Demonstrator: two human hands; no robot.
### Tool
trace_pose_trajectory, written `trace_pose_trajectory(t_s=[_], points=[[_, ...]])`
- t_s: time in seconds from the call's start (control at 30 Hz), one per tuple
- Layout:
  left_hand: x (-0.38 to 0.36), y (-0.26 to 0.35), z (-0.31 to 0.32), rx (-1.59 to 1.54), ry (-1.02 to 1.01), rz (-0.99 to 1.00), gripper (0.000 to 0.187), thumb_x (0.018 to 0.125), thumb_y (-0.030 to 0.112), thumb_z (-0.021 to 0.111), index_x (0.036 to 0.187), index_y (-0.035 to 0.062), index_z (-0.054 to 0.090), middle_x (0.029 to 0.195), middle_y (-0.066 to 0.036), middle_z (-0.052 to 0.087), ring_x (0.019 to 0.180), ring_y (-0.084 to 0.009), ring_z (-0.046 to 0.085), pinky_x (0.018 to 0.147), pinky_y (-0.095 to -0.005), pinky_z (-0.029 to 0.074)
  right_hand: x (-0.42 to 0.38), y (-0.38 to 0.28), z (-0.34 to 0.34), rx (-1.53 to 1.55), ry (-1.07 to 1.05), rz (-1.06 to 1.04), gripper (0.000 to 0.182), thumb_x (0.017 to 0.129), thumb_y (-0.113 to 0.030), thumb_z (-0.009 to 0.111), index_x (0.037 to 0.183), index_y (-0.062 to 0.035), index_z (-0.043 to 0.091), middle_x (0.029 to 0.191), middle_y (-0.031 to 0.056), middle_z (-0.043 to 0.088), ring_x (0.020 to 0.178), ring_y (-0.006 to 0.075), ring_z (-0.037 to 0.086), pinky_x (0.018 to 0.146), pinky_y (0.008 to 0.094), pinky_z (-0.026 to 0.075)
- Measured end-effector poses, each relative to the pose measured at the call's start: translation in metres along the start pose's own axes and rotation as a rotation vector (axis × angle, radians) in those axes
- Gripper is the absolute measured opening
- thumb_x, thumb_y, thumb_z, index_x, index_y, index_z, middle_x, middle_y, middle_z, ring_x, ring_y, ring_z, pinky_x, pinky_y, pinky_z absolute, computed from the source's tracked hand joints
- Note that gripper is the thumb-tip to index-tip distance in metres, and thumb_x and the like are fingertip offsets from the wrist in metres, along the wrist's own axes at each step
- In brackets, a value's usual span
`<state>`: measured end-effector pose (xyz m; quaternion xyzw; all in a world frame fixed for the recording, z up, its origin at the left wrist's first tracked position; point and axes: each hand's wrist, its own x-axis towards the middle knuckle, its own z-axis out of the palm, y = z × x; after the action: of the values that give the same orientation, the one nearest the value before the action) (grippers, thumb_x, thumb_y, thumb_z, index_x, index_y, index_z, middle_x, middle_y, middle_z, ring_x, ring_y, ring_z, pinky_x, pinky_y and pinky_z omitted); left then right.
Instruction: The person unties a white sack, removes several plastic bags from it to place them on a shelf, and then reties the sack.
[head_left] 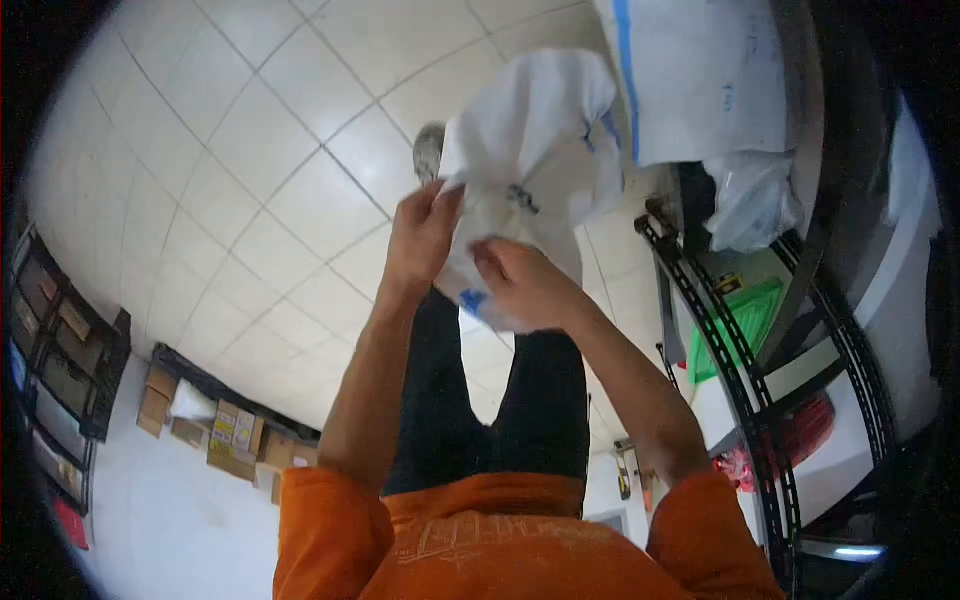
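A limp white sack (545, 120) with blue marks and a small dark print hangs in front of my legs. My left hand (425, 228) is closed on its near left edge, thumb and fingers pinched together. Lower down and to the right, my right hand (520, 278) lies against the sack with its fingers curled together on the material. The fingertips of that hand are partly hidden, and the sack looks slightly blurred.
To the right, a black slotted metal rack (715, 320) holds a green tray (738, 325) and a clear plastic bag (750, 205). Another white sack (700, 80) with a blue stripe lies above. Cardboard boxes (235, 437) sit along the left wall, and tiled floor (270, 170) spreads ahead.
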<state>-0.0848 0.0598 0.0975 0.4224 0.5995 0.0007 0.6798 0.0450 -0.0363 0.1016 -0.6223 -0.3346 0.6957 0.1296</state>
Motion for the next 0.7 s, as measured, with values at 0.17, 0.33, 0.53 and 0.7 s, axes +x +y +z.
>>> trace_pose_trajectory(t_s=[0.17, 0.33, 0.53, 0.7], points=[[0.009, -0.024, -0.011, -0.061, -0.013, 0.026, 0.029, 0.093, 0.019, 0.048, 0.102, -0.0049, 0.062, 0.083, -0.006, 0.064, 0.075, -0.0099, 0.054, 0.069, -0.0255, 0.044, 0.127, 0.164, 0.065, -0.778, 0.184, 0.035, 0.03, 0.084, -0.016, 0.058, 0.105, 0.0054, 0.057, 0.107, 0.0255, 0.058, 0.105, 0.0357, 0.056, 0.093, 0.0411, 0.042], [0.001, -0.019, -0.024, -0.122, -0.058, 0.003, 0.026, 0.091, 0.015, 0.05, 0.103, -0.0043, 0.062, 0.082, -0.007, 0.065, 0.076, -0.0107, 0.056, 0.071, -0.0262, 0.046, 0.135, 0.128, 0.126, -1.107, 0.347, -0.619, 0.025, 0.082, -0.015, 0.053, 0.1, -0.0009, 0.063, 0.1, 0.021, 0.064, 0.087, 0.0326, 0.065, 0.08, 0.0452, 0.048], [-0.003, -0.041, -0.044, 0.023, -0.027, 0.071, 0.025, 0.09, 0.009, 0.049, 0.106, -0.007, 0.06, 0.095, -0.014, 0.067, 0.09, -0.0158, 0.06, 0.083, -0.029, 0.046, 0.139, 0.129, 0.146, -1.047, 0.152, -0.435, 0.024, 0.081, -0.015, 0.054, 0.098, -0.0011, 0.064, 0.097, 0.0201, 0.065, 0.085, 0.0323, 0.065, 0.078, 0.0452, 0.048], [0.005, -0.05, -0.045, 0.003, -0.034, 0.06, 0.024, 0.089, 0.009, 0.05, 0.105, -0.0064, 0.061, 0.092, -0.014, 0.067, 0.088, -0.0155, 0.061, 0.081, -0.0284, 0.047, 0.122, 0.162, 0.128, -0.764, 0.192, -0.409, 0.024, 0.08, -0.016, 0.055, 0.097, -0.0013, 0.064, 0.095, 0.0193, 0.066, 0.083, 0.0321, 0.065, 0.077, 0.0453, 0.049]])
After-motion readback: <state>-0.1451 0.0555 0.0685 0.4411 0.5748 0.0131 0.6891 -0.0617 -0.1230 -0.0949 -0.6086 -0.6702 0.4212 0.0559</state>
